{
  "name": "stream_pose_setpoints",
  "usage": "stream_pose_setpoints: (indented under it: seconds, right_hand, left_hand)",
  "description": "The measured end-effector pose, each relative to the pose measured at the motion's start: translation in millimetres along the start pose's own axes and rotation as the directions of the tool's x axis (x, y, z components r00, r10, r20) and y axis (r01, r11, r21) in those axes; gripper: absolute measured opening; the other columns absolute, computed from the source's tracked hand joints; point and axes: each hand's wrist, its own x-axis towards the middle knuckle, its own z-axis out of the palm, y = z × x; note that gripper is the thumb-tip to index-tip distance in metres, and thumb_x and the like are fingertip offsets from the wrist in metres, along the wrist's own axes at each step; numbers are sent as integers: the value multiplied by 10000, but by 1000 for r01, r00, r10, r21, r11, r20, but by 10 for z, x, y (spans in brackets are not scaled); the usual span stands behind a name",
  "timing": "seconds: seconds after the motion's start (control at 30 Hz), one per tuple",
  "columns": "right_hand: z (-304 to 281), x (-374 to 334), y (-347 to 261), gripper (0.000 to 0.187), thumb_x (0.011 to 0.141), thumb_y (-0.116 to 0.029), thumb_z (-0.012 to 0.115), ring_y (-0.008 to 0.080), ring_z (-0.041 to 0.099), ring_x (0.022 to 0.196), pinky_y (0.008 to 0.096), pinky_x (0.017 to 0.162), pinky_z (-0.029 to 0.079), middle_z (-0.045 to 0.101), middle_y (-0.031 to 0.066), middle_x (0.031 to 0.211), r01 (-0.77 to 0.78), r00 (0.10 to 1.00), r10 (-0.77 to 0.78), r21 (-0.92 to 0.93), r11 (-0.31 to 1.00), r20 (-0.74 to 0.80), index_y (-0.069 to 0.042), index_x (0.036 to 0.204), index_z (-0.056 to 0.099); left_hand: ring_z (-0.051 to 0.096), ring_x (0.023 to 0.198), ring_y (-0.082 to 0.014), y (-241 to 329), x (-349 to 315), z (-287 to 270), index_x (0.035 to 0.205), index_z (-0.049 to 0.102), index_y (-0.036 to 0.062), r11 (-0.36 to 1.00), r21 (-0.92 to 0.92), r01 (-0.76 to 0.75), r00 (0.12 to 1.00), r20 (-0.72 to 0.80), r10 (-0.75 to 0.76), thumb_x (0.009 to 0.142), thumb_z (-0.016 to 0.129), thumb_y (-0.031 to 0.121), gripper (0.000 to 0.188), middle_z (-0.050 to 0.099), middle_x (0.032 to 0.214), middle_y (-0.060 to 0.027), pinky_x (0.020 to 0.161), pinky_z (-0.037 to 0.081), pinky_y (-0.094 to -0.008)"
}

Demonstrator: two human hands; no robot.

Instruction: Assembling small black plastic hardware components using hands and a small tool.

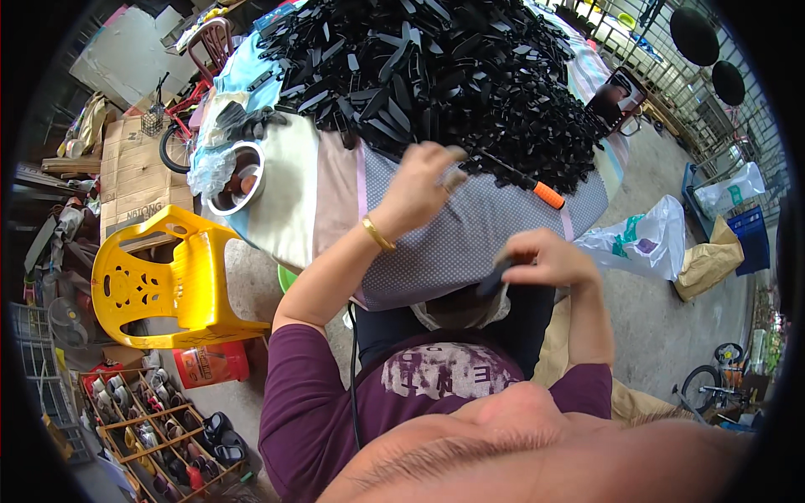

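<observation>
A large heap of glossy black flat, elongated plastic-looking pieces (402,75) covers the far part of a cloth-covered table (335,226). My left hand (417,186), with a gold bangle at the wrist, is over the cloth at the heap's near edge. Its thumb and forefinger are slightly blurred and apart, with nothing visible between them. Lower and to the right, my right hand (549,258) pinches a dark flat piece (495,278). Below that piece, a pale bag-like container (461,308) sits at my lap, partly under the table edge.
An orange-handled tool (549,196) lies at the heap's right front edge. A phone-like screen (616,101) stands at the table's right side. At left are a white-rimmed bowl (258,186) and a yellow chair (180,277). White plastic bags (646,239) are on the right.
</observation>
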Motion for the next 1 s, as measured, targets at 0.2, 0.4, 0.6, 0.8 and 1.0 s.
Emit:
stream_pose_setpoints:
  seconds: [0.2,0.4,0.6,0.8,1.0]
  right_hand:
    - [101,152,0,212,732,-151,706,183,566,604,282,561,451,589,79,725,18,999,-12,-219,976,32,-29,896,649]
    - [-7,561,443,121,794,-60,588,229,550,689,327,596,464,542,89,762,-273,795,-292,-743,611,-532,-16,896,635]
    - [-51,636,360,115,759,-11,542,237,535,799,323,633,495,530,86,833,-304,897,-176,-854,422,-406,-16,849,614]
    - [-30,555,429,108,744,-23,577,257,540,822,346,716,486,538,105,827,-325,890,-159,-838,438,-428,-19,851,595]
    - [-66,514,391,136,762,-60,615,303,550,852,386,730,460,556,129,839,-393,856,-9,-662,638,-517,-23,892,606]
  left_hand:
    - [435,1136,-316,-525,-48,-154,1181,497,14,740,641,203,971,-226,-71,731,512,16,451,508,1133,-136,867,412,-367]
    - [496,879,-269,-467,4,-169,1039,547,11,778,574,257,966,-164,-198,690,547,-28,352,536,950,-110,783,440,-363]
    - [532,897,-290,-384,-41,-214,999,587,-11,906,378,188,975,-186,-124,686,578,-28,314,578,929,-129,759,467,-349]
    - [617,802,-184,-293,22,-262,1133,536,-8,733,-528,430,902,211,-377,860,529,47,279,589,986,-89,699,486,-276]
    - [603,797,-173,-209,-6,-189,1235,440,4,-202,-802,562,801,588,-109,901,500,117,358,580,961,-94,697,504,-275]
